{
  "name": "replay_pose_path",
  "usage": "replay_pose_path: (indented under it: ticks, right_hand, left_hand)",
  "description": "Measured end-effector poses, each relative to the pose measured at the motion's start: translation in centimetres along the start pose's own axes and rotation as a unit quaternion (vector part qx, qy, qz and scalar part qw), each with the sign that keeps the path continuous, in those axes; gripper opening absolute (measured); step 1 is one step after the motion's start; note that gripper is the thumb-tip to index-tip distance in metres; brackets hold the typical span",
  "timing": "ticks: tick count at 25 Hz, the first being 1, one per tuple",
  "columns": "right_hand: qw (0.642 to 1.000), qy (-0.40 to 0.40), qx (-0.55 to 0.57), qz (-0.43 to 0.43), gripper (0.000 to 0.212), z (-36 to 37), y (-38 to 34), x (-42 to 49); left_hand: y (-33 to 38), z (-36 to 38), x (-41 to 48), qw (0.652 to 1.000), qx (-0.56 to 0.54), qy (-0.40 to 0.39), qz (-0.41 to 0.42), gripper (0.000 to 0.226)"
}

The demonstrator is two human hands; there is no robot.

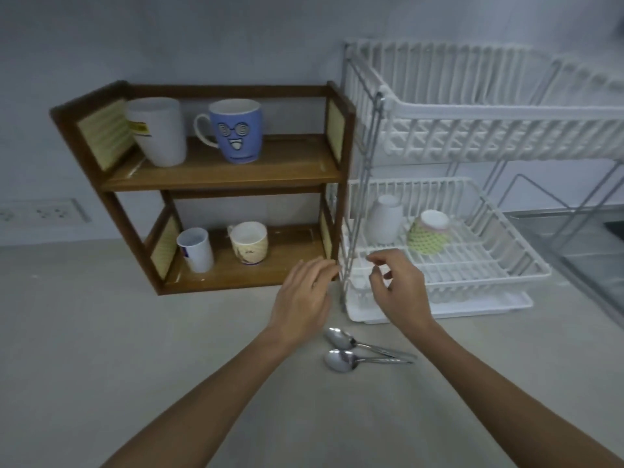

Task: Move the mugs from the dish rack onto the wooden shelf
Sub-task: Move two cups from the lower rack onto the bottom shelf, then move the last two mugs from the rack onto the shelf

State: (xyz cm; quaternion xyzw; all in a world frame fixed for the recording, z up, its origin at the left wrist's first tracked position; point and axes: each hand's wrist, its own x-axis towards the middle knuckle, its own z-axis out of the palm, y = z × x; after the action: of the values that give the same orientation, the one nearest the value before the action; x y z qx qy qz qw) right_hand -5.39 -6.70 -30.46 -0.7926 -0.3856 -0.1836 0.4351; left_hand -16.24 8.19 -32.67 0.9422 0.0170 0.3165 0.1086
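The wooden shelf (283, 163) holds a tall white mug (158, 131) and a blue face mug (236, 130) on its upper board. On the lower board stand a small white mug (196, 249) and a cream mug (250, 243). In the lower basket of the white dish rack (479, 275), a white mug (385, 219) and a green-patterned mug (429, 236) stand upside down. My left hand (304, 298) hovers empty at the shelf's front right corner. My right hand (398, 285) is in front of the rack's lower basket, fingers loosely curled, holding nothing.
Two metal spoons (351, 349) lie on the grey counter just below my hands. The rack's upper basket (489, 130) holds nothing visible. A wall socket (44, 212) sits at far left, and a sink edge (601, 238) at far right.
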Motion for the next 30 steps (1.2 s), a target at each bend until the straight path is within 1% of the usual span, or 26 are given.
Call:
replay_pose_path:
  ticks: [2, 3, 4, 5, 6, 7, 8, 9, 10, 12, 13, 14, 15, 16, 17, 18, 20, 21, 22, 23, 25, 26, 28, 29, 30]
  right_hand:
    - [0.999, 0.005, -0.038, 0.005, 0.019, -2.8, 3.7, 1.0]
    - [0.998, -0.007, -0.064, 0.012, 0.019, -3.8, 5.7, 1.8]
    - [0.994, -0.03, -0.104, 0.02, 0.023, -4.6, 7.8, 2.9]
    - [0.983, -0.074, -0.167, 0.025, 0.031, -5.4, 10.0, 4.2]
    - [0.955, -0.141, -0.26, 0.018, 0.043, -6.2, 12.2, 5.6]
    - [0.908, -0.212, -0.362, -0.006, 0.056, -7.0, 14.2, 7.0]
    - [0.85, -0.273, -0.45, -0.037, 0.066, -7.5, 15.4, 8.3]
    - [0.799, -0.315, -0.508, -0.068, 0.073, -7.8, 16.6, 9.5]
    - [0.765, -0.338, -0.54, -0.097, 0.075, -7.8, 17.7, 10.6]
    - [0.729, -0.356, -0.565, -0.149, 0.07, -6.9, 19.1, 11.8]
    - [0.72, -0.344, -0.574, -0.184, 0.068, -6.3, 19.6, 12.1]
    - [0.721, -0.313, -0.578, -0.219, 0.067, -5.8, 20.0, 12.4]
    - [0.727, -0.277, -0.574, -0.257, 0.065, -5.5, 20.5, 12.9]
    - [0.724, -0.256, -0.567, -0.299, 0.059, -5.3, 20.8, 13.5]
    - [0.714, -0.237, -0.557, -0.351, 0.048, -5.0, 21.3, 14.1]
    - [0.7, -0.232, -0.558, -0.38, 0.037, -4.7, 21.7, 14.4]
    - [0.684, -0.223, -0.569, -0.397, 0.022, -4.1, 22.2, 14.6]
    - [0.685, -0.214, -0.573, -0.395, 0.021, -3.7, 22.1, 14.5]
    - [0.685, -0.212, -0.58, -0.387, 0.025, -3.2, 22.1, 14.1]
    - [0.68, -0.221, -0.587, -0.38, 0.035, -2.8, 22.0, 13.6]
    - [0.662, -0.267, -0.61, -0.343, 0.066, -2.1, 22.3, 12.8]
    - [0.647, -0.287, -0.631, -0.319, 0.076, -1.8, 22.0, 12.6]
    - [0.636, -0.294, -0.65, -0.293, 0.076, -1.7, 21.5, 12.7]
    - [0.634, -0.297, -0.653, -0.288, 0.074, -1.7, 21.2, 13.0]
    - [0.636, -0.298, -0.653, -0.283, 0.071, -1.6, 21.0, 13.2]
  left_hand:
    - [2.7, 1.8, 1.9, 0.997, -0.006, 0.012, 0.081, 0.05]
    - [3.9, 2.7, 2.9, 0.993, 0.002, 0.011, 0.115, 0.049]
    - [4.9, 3.7, 4.1, 0.99, 0.018, 0.006, 0.139, 0.049]
    - [5.7, 4.6, 5.4, 0.987, 0.043, -0.003, 0.153, 0.049]
    - [6.4, 5.6, 6.9, 0.985, 0.076, -0.02, 0.156, 0.049]
    - [6.9, 6.5, 8.6, 0.98, 0.121, -0.055, 0.148, 0.05]
    - [6.9, 7.0, 10.0, 0.97, 0.178, -0.102, 0.133, 0.051]
    - [7.0, 7.8, 11.7, 0.952, 0.239, -0.154, 0.114, 0.052]
    - [6.9, 8.6, 13.4, 0.931, 0.292, -0.198, 0.093, 0.051]
    - [6.4, 10.2, 16.2, 0.886, 0.388, -0.246, 0.058, 0.051]
    - [6.1, 11.0, 17.3, 0.855, 0.442, -0.265, 0.053, 0.054]
    - [5.8, 11.7, 18.3, 0.826, 0.485, -0.282, 0.059, 0.057]
    - [5.6, 12.3, 19.2, 0.804, 0.51, -0.297, 0.067, 0.059]
    - [5.5, 12.9, 20.1, 0.795, 0.518, -0.306, 0.075, 0.059]
    - [5.3, 13.5, 20.9, 0.783, 0.53, -0.312, 0.089, 0.059]
    - [5.1, 14.0, 21.6, 0.767, 0.549, -0.311, 0.112, 0.06]
    - [4.4, 14.8, 22.5, 0.74, 0.578, -0.302, 0.165, 0.059]
    - [4.0, 15.2, 22.9, 0.732, 0.585, -0.292, 0.189, 0.058]
    - [3.8, 15.6, 23.1, 0.727, 0.592, -0.28, 0.209, 0.057]
    - [3.6, 15.8, 23.2, 0.72, 0.6, -0.269, 0.221, 0.057]
    - [3.8, 16.0, 23.8, 0.703, 0.614, -0.286, 0.217, 0.057]
    - [3.7, 16.1, 23.6, 0.696, 0.618, -0.294, 0.217, 0.06]
    - [3.7, 16.2, 23.6, 0.678, 0.631, -0.305, 0.221, 0.063]
    - [3.4, 16.2, 23.5, 0.68, 0.628, -0.308, 0.222, 0.06]
    - [3.1, 15.9, 23.5, 0.689, 0.615, -0.315, 0.218, 0.052]
